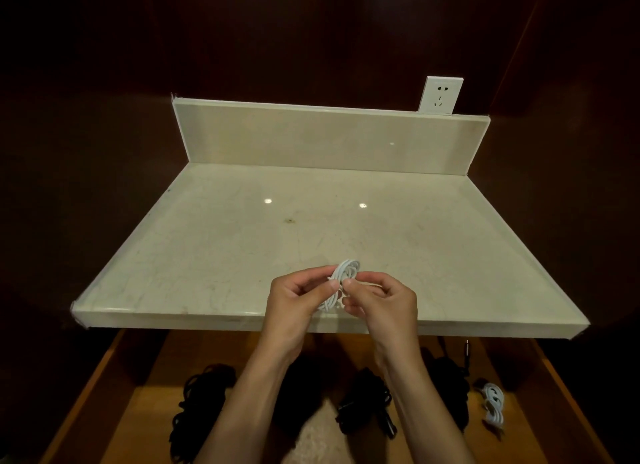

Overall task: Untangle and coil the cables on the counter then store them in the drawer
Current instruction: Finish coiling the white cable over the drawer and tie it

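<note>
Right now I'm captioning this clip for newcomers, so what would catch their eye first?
Two hands meet at the counter's near edge, the left hand and right hand both pinching a small white cable coil. Below, the open drawer already holds black cable bundles and another white cable at its right. A white wall socket stands out behind.

just two bare forearms coming up from the bottom of the frame, no sleeves, no watch, no rings. left hand [296, 295] and right hand [384, 299] ungloved, short plain nails.
</note>
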### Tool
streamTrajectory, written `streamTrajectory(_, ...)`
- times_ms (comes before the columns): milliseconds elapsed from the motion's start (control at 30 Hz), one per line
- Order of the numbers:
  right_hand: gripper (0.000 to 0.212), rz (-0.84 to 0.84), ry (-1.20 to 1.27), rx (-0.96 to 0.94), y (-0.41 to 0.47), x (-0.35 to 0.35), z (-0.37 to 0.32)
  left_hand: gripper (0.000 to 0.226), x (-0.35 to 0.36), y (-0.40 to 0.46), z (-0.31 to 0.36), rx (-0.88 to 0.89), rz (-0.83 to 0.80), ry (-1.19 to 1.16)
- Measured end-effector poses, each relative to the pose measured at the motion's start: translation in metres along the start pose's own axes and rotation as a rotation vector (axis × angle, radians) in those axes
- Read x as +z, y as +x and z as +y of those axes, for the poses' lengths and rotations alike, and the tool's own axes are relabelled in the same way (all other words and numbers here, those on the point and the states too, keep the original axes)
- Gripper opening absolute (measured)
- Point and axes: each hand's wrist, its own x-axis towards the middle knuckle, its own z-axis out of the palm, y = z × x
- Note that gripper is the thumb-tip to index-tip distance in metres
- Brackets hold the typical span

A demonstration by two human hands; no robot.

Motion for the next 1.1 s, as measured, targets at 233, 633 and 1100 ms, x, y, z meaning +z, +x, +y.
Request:
streamTrajectory(233, 0.027, -0.039, 0.047, 0.052, 0.012, -0.005, 0.002, 0.026, 0.001, -0.003, -0.002, 0.070, -0.064, 0.041)
streamTrajectory(633, 0.020, -0.300, 0.088, -0.102, 0.007, -0.008, 0.009, 0.021, 0.002, -0.005, 0.004, -0.213, -0.024, -0.378)
streamTrajectory(1100, 0.010, -0.054, 0.033, -0.075, -0.009, -0.008, 0.025, 0.023, 0.001, -0.025, -0.006, -0.275, -0.047, -0.110)
